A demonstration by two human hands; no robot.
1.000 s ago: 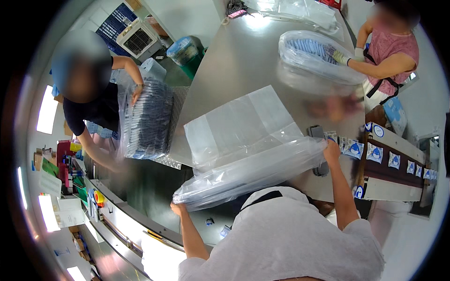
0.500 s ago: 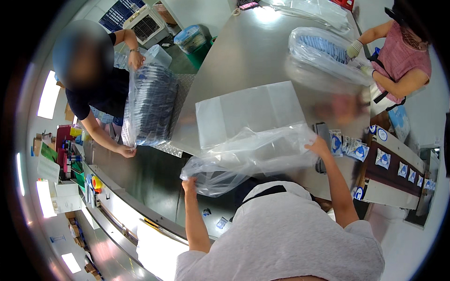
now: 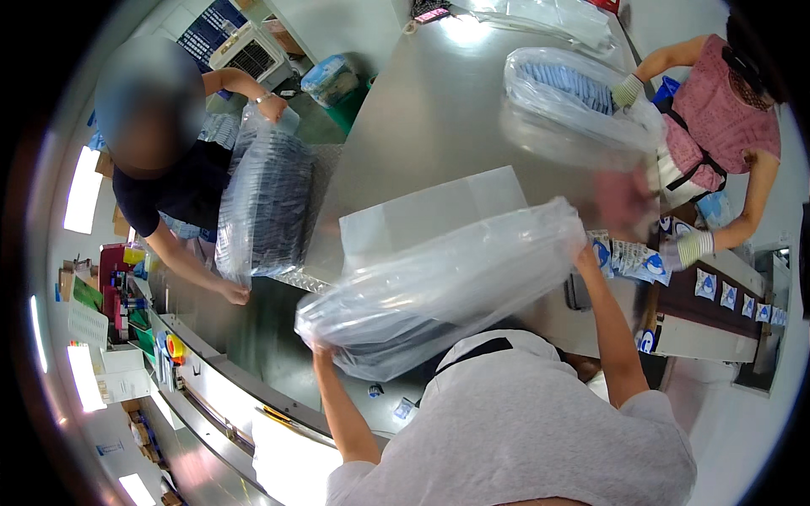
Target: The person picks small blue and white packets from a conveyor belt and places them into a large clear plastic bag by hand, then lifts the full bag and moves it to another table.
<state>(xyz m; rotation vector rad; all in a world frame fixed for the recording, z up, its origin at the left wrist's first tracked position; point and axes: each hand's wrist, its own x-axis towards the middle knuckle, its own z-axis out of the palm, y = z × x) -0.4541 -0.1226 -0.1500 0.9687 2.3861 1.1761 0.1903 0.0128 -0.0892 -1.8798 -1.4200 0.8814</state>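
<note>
Between my hands stretches a large clear plastic bag (image 3: 447, 274), puffed out and bulging in front of me. My left hand (image 3: 322, 347) is closed on its left end, low over the table's near edge. At the other end my right hand (image 3: 584, 253) grips the bag's right side; the plastic partly covers its fingers. Behind the bag lies a translucent whitish sheet-like liner (image 3: 430, 211) with straight edges, flat on the metal table (image 3: 422, 110); the bag hides its near part.
On the left a co-worker holds a clear bag of stacked blue-white packets (image 3: 266, 198). Far right, another co-worker in striped gloves has one hand at a packet-filled bag (image 3: 561, 84), the other at packets (image 3: 637, 260) by a conveyor (image 3: 688, 316). A dark tray-like object (image 3: 577, 293) sits near my right arm.
The bag has filled out and risen, covering more of the liner. My left hand has shifted left and down. The right co-worker's one hand has moved from the bag to the conveyor packets.
</note>
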